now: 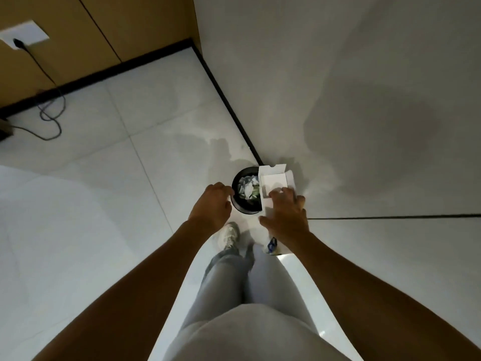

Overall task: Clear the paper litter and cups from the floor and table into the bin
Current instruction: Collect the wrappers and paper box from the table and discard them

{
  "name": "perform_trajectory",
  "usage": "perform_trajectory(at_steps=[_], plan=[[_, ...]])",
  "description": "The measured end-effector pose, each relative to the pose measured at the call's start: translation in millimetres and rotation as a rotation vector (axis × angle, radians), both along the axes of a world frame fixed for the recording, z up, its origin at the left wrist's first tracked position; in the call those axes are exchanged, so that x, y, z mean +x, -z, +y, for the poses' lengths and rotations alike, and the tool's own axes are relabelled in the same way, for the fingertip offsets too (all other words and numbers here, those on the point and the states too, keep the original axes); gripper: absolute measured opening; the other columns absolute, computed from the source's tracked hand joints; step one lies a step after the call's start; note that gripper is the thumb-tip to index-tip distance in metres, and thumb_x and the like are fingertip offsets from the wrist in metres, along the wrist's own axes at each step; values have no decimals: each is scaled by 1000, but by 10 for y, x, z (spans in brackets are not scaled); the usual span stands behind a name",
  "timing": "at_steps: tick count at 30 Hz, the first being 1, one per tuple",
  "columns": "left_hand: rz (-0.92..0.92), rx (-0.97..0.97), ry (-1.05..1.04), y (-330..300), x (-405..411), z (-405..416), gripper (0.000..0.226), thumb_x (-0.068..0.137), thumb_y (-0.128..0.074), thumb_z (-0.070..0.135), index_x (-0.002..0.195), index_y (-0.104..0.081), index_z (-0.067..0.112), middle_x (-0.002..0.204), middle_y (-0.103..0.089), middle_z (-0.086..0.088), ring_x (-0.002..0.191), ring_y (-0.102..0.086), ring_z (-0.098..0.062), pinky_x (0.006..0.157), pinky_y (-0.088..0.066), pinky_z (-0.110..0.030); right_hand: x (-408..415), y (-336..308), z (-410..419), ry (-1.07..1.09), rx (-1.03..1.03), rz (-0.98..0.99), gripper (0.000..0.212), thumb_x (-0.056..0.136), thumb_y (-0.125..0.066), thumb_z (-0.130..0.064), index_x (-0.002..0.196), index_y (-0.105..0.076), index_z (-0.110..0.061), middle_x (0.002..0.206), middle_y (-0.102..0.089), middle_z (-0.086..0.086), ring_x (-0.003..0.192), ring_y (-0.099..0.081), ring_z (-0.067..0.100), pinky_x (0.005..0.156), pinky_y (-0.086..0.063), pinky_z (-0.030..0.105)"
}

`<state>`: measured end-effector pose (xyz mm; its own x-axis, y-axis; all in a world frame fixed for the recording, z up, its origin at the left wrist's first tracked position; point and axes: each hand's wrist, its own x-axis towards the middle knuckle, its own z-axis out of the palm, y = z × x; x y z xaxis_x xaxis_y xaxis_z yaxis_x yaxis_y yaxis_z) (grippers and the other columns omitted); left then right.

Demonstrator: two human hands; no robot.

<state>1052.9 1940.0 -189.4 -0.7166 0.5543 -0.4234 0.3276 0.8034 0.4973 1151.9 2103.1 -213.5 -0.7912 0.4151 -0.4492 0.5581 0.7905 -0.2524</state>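
Underfoot, the white tiled floor (91, 204) fills most of the view, meeting a wood-panelled wall (65, 48) at ten o'clock and a pale wall (338, 87) at two o'clock along a black skirting line. At the centre, hard against that corner, stands the small black bin (240, 204), already holding crumpled paper litter (247, 187); it likely sits there to stay out of the walkway. Over its three o'clock rim hangs an open white cardboard box (274, 186), flap up, which the right hand (287, 214) holds from above with fingers spread and curled over its near edge, probably tilting it so it drops in. The box looks wide beside the bin mouth, so it may catch on the rim or on the litter inside. At nine o'clock of the bin the left hand (212, 207) hovers with fingers loosely curled by the rim; whether it touches the bin I cannot tell. Below the right wrist a small blue-printed wrapper (272, 246) shows. At six o'clock a white shoe (230, 237) stands close to the bin. Far off at ten o'clock a black cable (50, 110) trails from a wall socket (24, 35).
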Motion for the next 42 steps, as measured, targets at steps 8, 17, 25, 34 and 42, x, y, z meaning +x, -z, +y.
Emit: perform_trajectory(at_steps=[8,17,25,34,42], plan=[[-66,-22,-41,1187,-528,413,33,95,-45,5,125,-58,10,125,-55,-8,115,-49,-23,92,-41,-27,-693,1239,438,-89,68,-43,67,80,-68,-47,133,-39,-18,146,-23,15,127,-32,38,95,-47,45],[-110,-23,-30,2756,-587,699,29,96,-48,10,122,-59,9,122,-58,-7,114,-50,-19,89,-39,-21,-1185,3029,712,-182,118,6,60,82,-65,-44,132,-44,-17,150,-23,16,132,-28,41,97,-45,48],[-102,-44,-60,3711,-527,870,31,96,-49,12,126,-58,15,127,-56,-3,118,-49,-18,87,-34,-16,-1286,4144,671,-192,144,13,70,85,-57,-58,139,-39,-17,156,-19,18,138,-23,44,110,-27,53],[-169,-57,-74,3723,-304,1042,29,97,-51,17,125,-59,12,127,-57,-5,118,-52,-19,96,-42,-22,-688,3952,807,-165,20,-127,57,95,-51,-44,143,-37,-16,155,-26,13,138,-28,37,110,-34,50],[-231,-72,-57,3768,-361,1548,40,94,-55,18,134,-49,16,135,-52,-7,127,-47,-25,104,-44,-36,-502,3592,948,-126,-34,-140,52,97,-50,-34,144,-34,-17,151,-32,10,130,-41,28,101,-40,31]])
